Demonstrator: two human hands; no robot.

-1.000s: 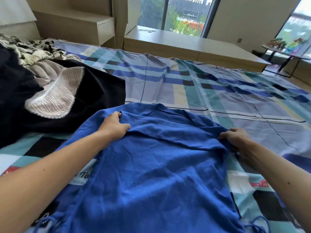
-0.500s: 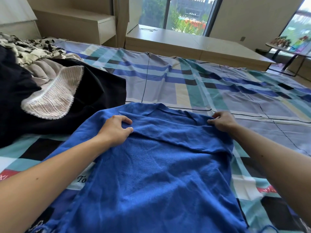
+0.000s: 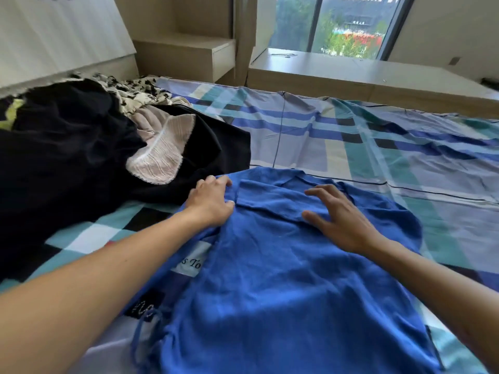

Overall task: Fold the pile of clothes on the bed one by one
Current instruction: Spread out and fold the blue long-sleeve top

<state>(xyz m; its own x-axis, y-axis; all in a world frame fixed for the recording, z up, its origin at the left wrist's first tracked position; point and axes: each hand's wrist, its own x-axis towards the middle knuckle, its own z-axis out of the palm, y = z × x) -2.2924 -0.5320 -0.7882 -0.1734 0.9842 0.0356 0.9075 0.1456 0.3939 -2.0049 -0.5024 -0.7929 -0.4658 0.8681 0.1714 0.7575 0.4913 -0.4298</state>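
Just right of the dark pile of clothes [image 3: 67, 157] on the bed [image 3: 351, 147], the blue garment [image 3: 270, 279] lies flat, long axis running away from the person, left hand [image 3: 209, 203] gripping its pile-side top corner, right hand [image 3: 340, 220] spread flat on the folded top, farther from the pile

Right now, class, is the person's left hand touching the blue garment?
Touching. The head view shows the left hand with fingers curled over the top left edge of the blue garment, thumb on the cloth.
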